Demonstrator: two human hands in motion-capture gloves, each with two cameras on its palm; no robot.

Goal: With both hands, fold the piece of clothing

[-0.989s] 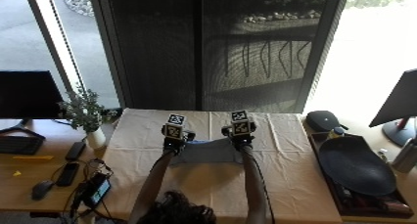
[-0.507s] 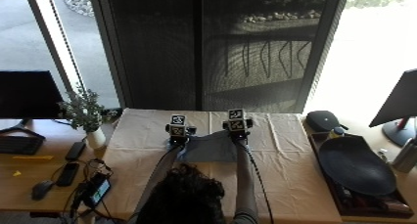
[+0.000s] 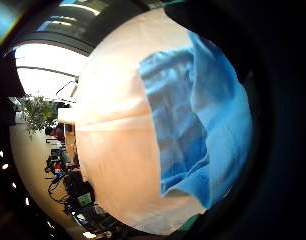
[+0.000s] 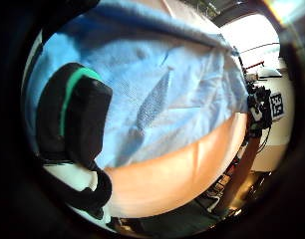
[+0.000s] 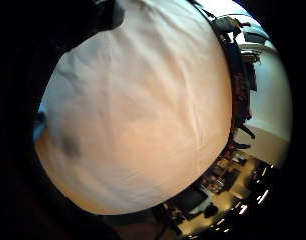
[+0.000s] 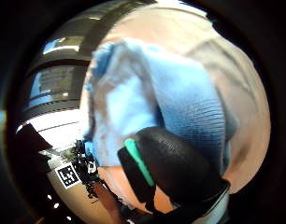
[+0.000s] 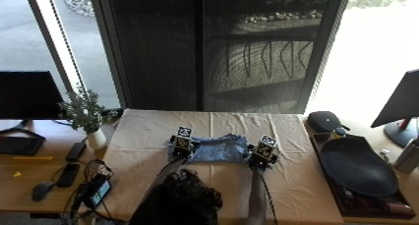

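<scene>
A wide table (image 7: 157,185) covered with a beige cloth (image 7: 288,136) is seen from the outside view, and the work is done near its middle. On this cloth the blue piece of clothing (image 7: 216,149) is laid as a flat, wide band, well apart from every edge of the table; this leaves room on all sides for a fold.

The garment is flanked by the two gloved hands. The left hand (image 7: 180,147) is placed at its left end and the right hand (image 7: 262,155) at its right end, so that both ends could be moved together and the fabric kept straight. In the left thumb side palm view a black thumb (image 4: 75,119) is seen curled over the blue fabric (image 4: 162,94), so this end is judged to be pinched. In the right thumb side palm view a gloved thumb (image 6: 173,172) is pressed against a bunched-up blue edge (image 6: 133,98), so the right end is judged to be grasped too.

The fold is probably under way and not yet finished.

Beside the table a black tray (image 7: 357,168) is kept at the right, and a small plant (image 7: 84,112) at the left.
</scene>
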